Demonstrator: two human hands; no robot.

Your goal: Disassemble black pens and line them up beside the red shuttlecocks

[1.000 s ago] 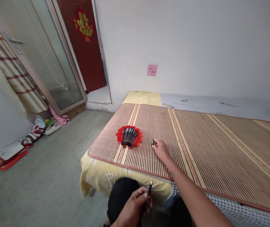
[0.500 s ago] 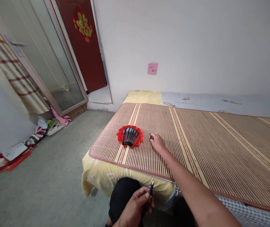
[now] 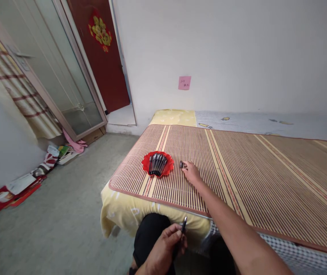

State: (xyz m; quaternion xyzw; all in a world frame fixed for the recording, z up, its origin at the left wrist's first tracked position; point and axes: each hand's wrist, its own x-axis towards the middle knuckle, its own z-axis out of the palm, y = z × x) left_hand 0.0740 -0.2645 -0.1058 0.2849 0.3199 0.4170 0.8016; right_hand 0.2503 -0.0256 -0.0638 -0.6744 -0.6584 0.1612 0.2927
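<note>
Taking the scalloped red dish [image 3: 170, 165] as the centre of the clock, books and papers [image 3: 23, 181] lie on the floor at nine, a glazed door [image 3: 63, 76] stands at ten, and a dark red door [image 3: 108, 72] at eleven. The dish itself rests on the slatted mat [image 3: 237, 172] spread over the bed, its thin, glossy wall looking light and fairly rigid, best lifted by opposite sides of the wavy rim. A fan of black pens [image 3: 158, 164] lies in it, side by side; their smooth barrels would probably roll or slip if nudged, so a pinch around mid-barrel suits each one. At between five and six, the left hand [image 3: 166, 244] grips an uncapped pen [image 3: 184, 225] between thumb and fingers, silvery tip upward; it should be light and stiff, its point the delicate part, so the barrel is the place to hold. At three, just beside the dish, the right hand [image 3: 192, 172] pinches a short dark piece, apparently a pen cap [image 3: 181, 165], tiny and easily dropped, best held by its sides; whether it touches the mat, I cannot tell.
</note>
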